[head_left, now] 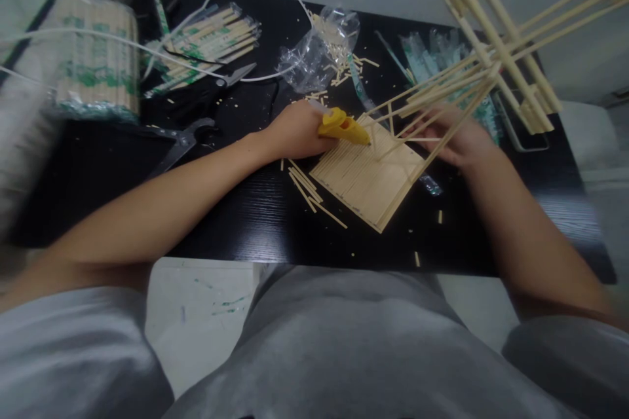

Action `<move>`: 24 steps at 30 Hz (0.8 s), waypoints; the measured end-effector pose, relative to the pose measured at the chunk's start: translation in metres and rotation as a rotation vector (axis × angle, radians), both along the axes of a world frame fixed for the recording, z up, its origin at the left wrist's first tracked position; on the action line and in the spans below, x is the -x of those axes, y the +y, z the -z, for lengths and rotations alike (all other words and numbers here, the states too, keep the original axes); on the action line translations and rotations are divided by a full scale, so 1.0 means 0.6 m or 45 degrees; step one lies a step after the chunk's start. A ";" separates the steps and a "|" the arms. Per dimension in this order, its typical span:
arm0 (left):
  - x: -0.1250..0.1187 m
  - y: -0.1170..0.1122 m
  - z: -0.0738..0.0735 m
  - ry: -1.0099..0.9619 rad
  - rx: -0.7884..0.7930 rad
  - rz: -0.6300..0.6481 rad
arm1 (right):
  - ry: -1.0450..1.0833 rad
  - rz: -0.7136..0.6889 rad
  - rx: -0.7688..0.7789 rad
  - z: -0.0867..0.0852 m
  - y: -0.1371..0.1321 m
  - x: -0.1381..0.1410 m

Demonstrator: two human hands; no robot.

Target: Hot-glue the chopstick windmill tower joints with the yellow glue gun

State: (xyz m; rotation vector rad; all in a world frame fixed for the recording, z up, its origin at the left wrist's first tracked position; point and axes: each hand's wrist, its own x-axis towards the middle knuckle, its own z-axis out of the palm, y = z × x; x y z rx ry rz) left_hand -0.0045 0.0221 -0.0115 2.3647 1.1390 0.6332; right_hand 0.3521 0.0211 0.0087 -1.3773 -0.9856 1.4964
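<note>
Yellow glue gun [343,126] in left hand [295,133] at edge of stick panel [366,177].

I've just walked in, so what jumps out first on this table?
The bright yellow glue gun in the left hand catches the eye first, its tip at a flat mat of sticks mid-table. Next is the tall frame of sticks rising to the upper right, held by the right hand. Wrapped chopstick packs lie at the back left of the black table.
</note>
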 end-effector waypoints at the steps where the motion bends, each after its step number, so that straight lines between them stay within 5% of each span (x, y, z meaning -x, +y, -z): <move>1: 0.001 0.000 0.002 -0.004 0.004 0.001 | 0.002 0.001 -0.003 0.002 0.000 -0.001; 16: 0.013 -0.008 -0.023 0.137 0.064 0.046 | 0.198 -0.217 -0.013 0.003 -0.002 0.008; 24: 0.017 -0.005 -0.022 0.125 0.085 0.032 | 0.247 -0.394 -0.063 0.039 0.018 -0.009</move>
